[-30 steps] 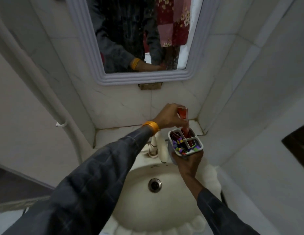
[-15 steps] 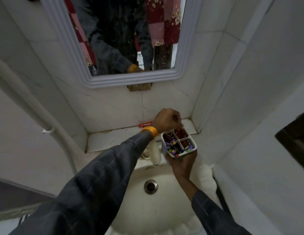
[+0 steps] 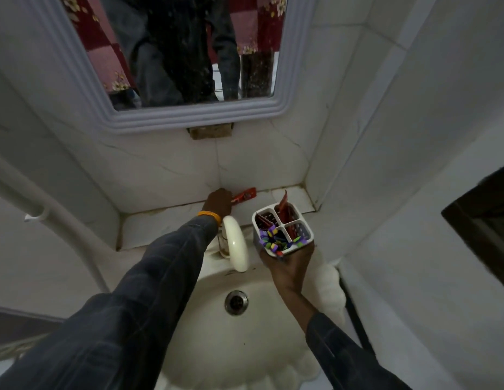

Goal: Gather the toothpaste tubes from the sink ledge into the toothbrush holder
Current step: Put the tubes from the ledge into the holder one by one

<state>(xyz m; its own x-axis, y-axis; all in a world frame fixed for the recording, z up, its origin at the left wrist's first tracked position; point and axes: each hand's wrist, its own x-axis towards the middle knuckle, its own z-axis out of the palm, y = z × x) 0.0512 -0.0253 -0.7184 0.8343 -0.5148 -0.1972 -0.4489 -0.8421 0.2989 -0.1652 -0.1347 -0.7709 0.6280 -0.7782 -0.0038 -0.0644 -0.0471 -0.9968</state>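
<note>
- The left hand (image 3: 219,202) reaches to the back of the sink ledge (image 3: 166,223) and lies over the near end of a red toothpaste tube (image 3: 245,197); the fingers are hidden under the hand, so whether they have closed on the tube cannot be told.
- That tube lies flat along the foot of the wall tiles, its far end sticking out to the right of the hand.
- The right hand (image 3: 290,266) is clasped around the base of the white toothbrush holder (image 3: 283,230), holding it above the basin edge, just right of the tap (image 3: 236,244).
- One red tube (image 3: 283,208) already stands in the holder's back compartment, leaning and poking above the rim; the front compartments carry small coloured items, too small to name.
- The tube on the ledge looks light, thin and soft, likely part-squeezed, so it should bend if pinched mid-body.
- Its glossy skin could slip on the tile; a pinch across the flat crimped end or the stiffer cap shoulder seems safest.
- Lying tight against the wall, it probably needs sliding forward before the fingers can get beneath it.
- The holder is rigid plastic and should take the drop-in without tipping while gripped low.
</note>
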